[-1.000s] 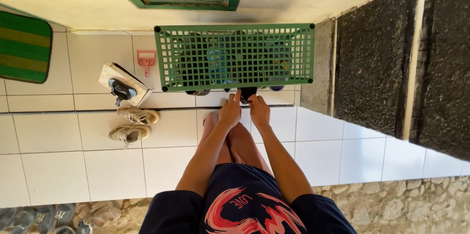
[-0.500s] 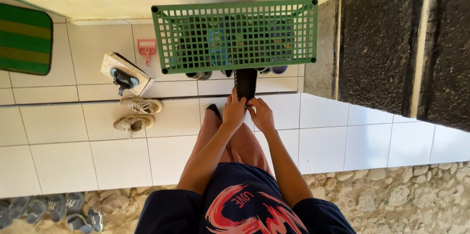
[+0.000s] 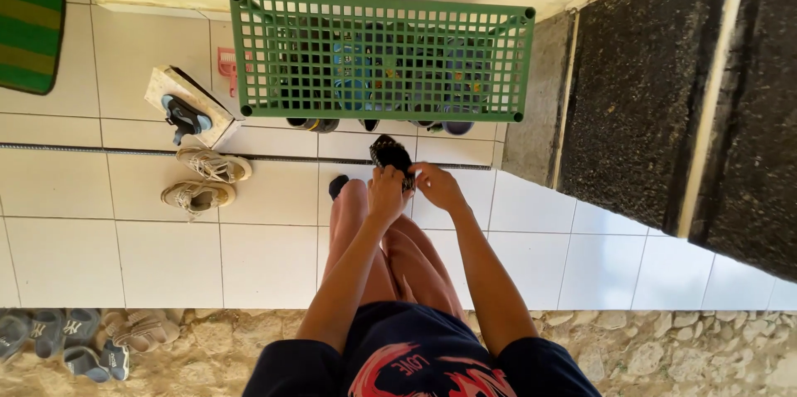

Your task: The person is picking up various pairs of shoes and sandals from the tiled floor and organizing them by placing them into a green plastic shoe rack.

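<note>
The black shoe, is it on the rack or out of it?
Out. The black shoe is in front of the green rack, held over the tiles by the left hand and right hand.

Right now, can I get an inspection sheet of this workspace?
Surface: white tiled floor, gravel strip along the near edge.
Job's things: black shoe, lifted in front of the green rack.
Clutter: beige sneakers; box with a dark sandal on it; pink dustpan; grey sandals; more footwear under the rack.
Grippers: left hand and right hand both on the shoe.
Cables: nothing seen.
Surroundings: green-framed door, striped mat, dark rough wall.
</note>
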